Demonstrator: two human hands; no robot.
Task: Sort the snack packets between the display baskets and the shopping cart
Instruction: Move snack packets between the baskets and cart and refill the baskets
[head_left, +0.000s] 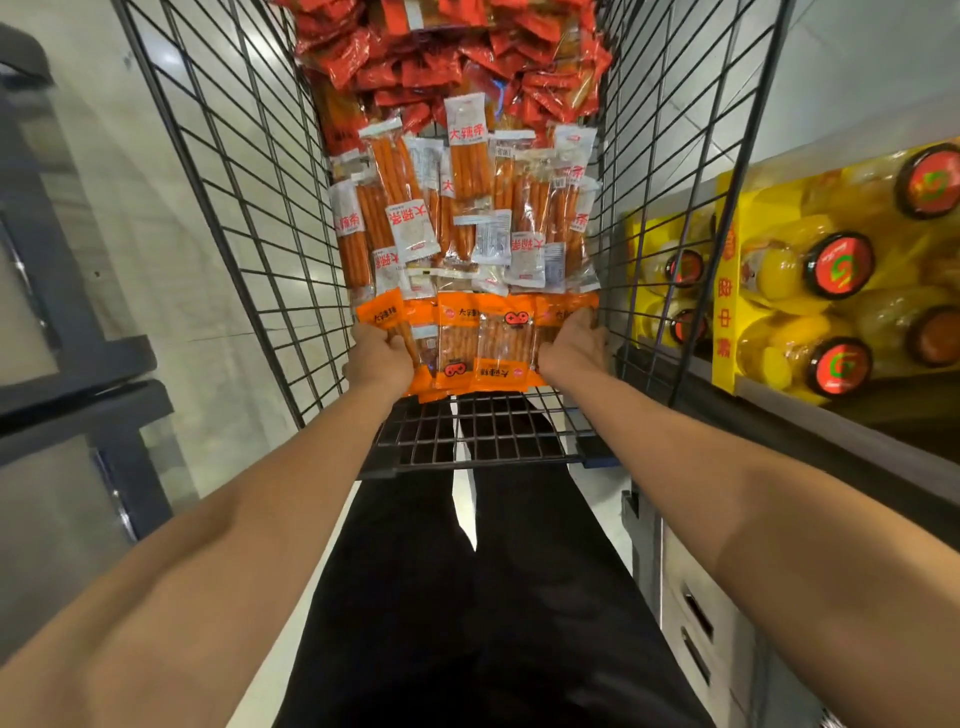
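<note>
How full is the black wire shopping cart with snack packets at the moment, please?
Well filled: the black wire shopping cart holds red packets, white-labelled stick packets and orange-edged packets gripped by both hands.

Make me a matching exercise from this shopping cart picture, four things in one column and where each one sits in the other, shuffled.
Things:
1. small red snack packets
2. clear white-labelled packets of orange sticks
3. orange-edged snack packets
4. yellow bottles with red-and-black caps

Places:
A. on the shelf to the right of the black wire shopping cart
B. far end of the cart
C. between left hand and right hand
D. middle of the cart

Pairs: 1-B, 2-D, 3-C, 4-A
</note>
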